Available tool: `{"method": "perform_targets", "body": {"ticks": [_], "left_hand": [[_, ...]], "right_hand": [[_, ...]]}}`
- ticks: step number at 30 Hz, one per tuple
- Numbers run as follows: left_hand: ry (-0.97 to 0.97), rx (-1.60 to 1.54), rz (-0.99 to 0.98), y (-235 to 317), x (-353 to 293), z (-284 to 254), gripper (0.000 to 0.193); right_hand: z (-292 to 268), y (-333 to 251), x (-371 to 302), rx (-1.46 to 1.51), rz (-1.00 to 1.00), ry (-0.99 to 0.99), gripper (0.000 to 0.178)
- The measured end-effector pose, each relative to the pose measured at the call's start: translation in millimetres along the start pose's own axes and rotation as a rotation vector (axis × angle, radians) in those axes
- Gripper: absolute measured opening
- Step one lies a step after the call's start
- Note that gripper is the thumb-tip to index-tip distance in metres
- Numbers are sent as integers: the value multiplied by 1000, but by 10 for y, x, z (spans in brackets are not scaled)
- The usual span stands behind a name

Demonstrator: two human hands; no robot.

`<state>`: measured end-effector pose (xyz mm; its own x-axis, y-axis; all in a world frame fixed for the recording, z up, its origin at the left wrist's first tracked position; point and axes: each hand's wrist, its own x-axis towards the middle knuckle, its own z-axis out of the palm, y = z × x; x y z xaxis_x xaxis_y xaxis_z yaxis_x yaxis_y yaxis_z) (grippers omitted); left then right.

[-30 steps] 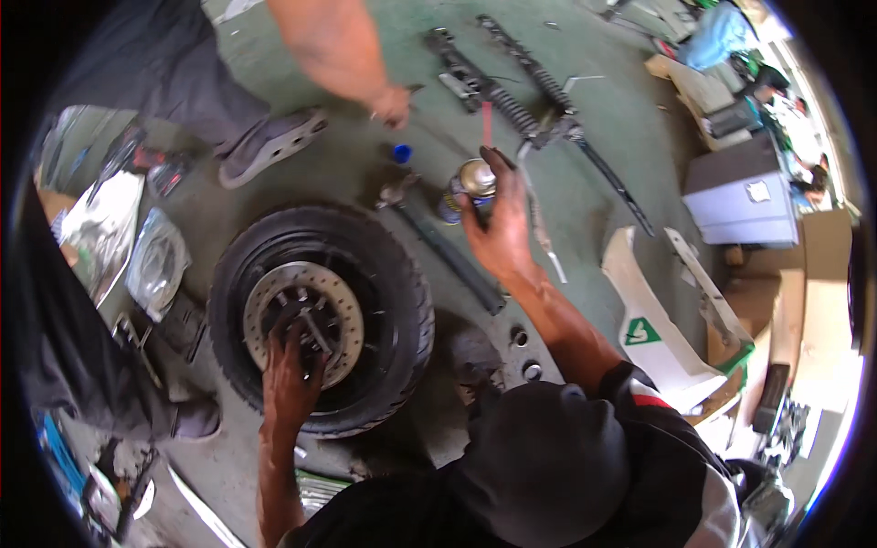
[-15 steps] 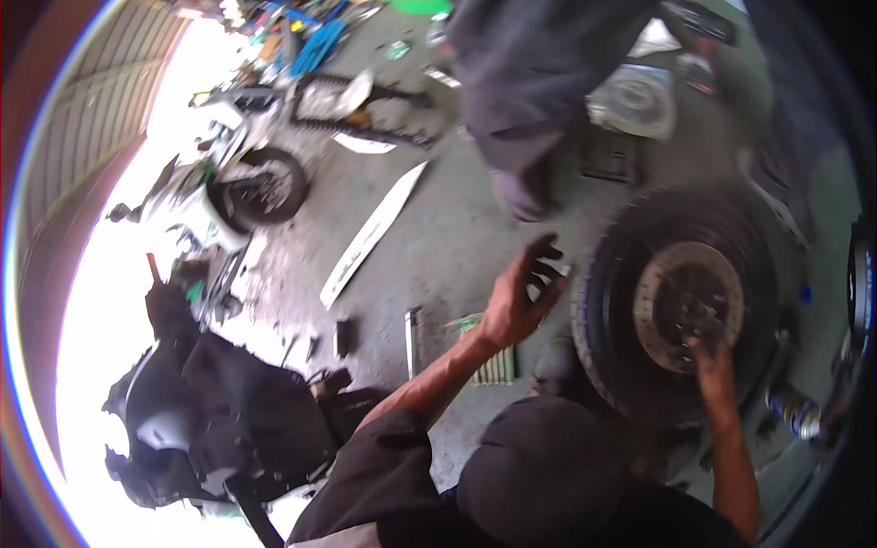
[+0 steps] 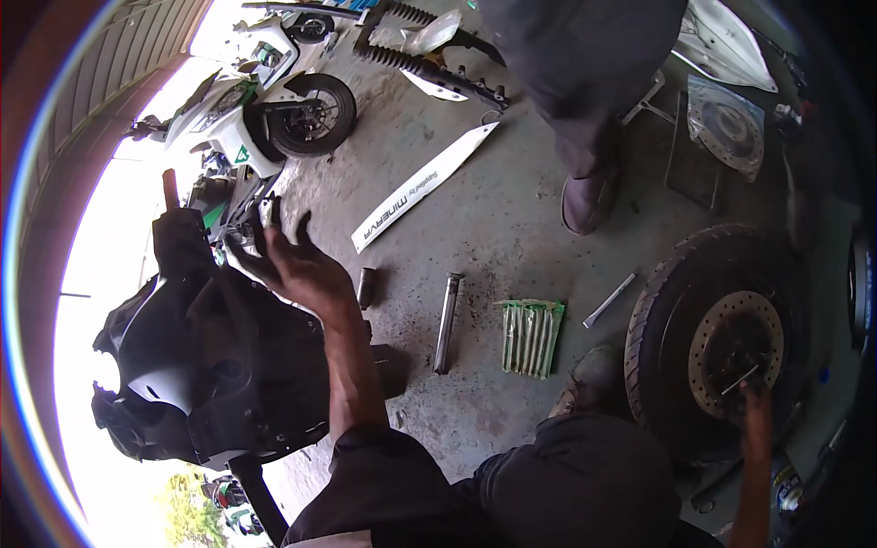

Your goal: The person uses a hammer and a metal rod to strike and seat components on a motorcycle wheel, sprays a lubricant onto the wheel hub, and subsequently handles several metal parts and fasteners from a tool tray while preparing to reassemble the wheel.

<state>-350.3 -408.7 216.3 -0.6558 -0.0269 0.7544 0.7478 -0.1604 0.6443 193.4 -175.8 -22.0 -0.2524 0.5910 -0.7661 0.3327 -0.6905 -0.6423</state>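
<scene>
My left hand [image 3: 306, 265] is raised over the floor beside a black plastic scooter body panel [image 3: 219, 374], fingers spread and holding nothing. At the right, a wheel [image 3: 662, 365] with a black tyre lies on its side, with a pale drilled brake disc [image 3: 708, 338] around its dark hub. My right hand [image 3: 755, 398] is closed on a thin metal rod [image 3: 740, 380] at the hub; its fingers are partly hidden in shadow. Between my hands, a flat-tipped metal tool [image 3: 609, 301], a green pack of metal rods [image 3: 532, 338] and a metal tube [image 3: 448, 324] lie on the floor.
Another person's leg and shoe [image 3: 586, 201] stand beyond the wheel. A white strip [image 3: 420, 187], a fork assembly [image 3: 420, 68] and a white motorcycle [image 3: 219, 119] lie or stand farther off. A bagged disc [image 3: 728, 128] is at the far right, a spray can [image 3: 787, 484] near right.
My left hand has swung left, away from the wheel toward the black panel. My right hand stays at the hub, where the thin rod now shows. The whole view has shifted.
</scene>
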Motion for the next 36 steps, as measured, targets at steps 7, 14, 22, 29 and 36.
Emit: {"method": "perform_targets", "body": {"ticks": [7, 14, 22, 29, 36], "left_hand": [[-251, -33, 468, 977, 267, 352, 57], [-20, -68, 573, 1107, 38, 721, 58], [-128, -8, 362, 1046, -336, 892, 73], [-71, -149, 379, 1121, -322, 954, 70], [-149, -94, 346, 1095, -437, 964, 73]], "right_hand": [[238, 24, 152, 491, 7, -95, 39], [154, 338, 423, 633, -49, 8, 36], [395, 267, 379, 687, -134, 53, 20], [390, 290, 439, 672, -136, -54, 11], [504, 120, 405, 658, -46, 13, 6]]}}
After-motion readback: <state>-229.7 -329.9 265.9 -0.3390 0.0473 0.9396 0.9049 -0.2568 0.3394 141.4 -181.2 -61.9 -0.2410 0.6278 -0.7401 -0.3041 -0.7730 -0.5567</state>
